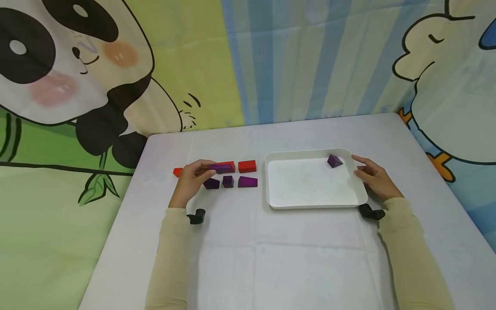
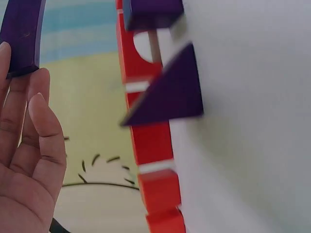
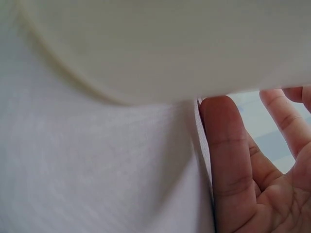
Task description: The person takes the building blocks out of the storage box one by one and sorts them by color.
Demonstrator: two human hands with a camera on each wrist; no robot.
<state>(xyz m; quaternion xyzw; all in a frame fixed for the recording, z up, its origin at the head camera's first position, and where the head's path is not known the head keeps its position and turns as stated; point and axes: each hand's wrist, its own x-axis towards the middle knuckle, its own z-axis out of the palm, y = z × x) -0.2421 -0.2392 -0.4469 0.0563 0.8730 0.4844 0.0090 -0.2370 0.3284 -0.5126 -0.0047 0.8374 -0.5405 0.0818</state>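
My left hand point(image 1: 191, 181) pinches a purple rectangular block point(image 1: 221, 168) between thumb and fingertips, raised above the table. The same purple block point(image 2: 24, 34) is at the upper left of the left wrist view. Below it on the table stand a purple triangular block point(image 1: 211, 184), a small purple block point(image 1: 227, 181) and a longer purple block point(image 1: 248, 182) with a slanted end. My right hand point(image 1: 375, 178) touches the right edge of a white tray point(image 1: 300, 204) with thumb and fingertips, its fingers fairly straight. Inside the tray, near its far right corner, lies one purple block point(image 1: 335, 161).
A row of red blocks point(image 1: 247, 166) runs behind the purple ones, partly hidden by my left hand. Black wrist straps point(image 1: 196, 216) show at both cuffs. A white cloth covers the table point(image 1: 248, 258), and a cartoon-printed curtain point(image 1: 201, 64) hangs beyond its far edge.
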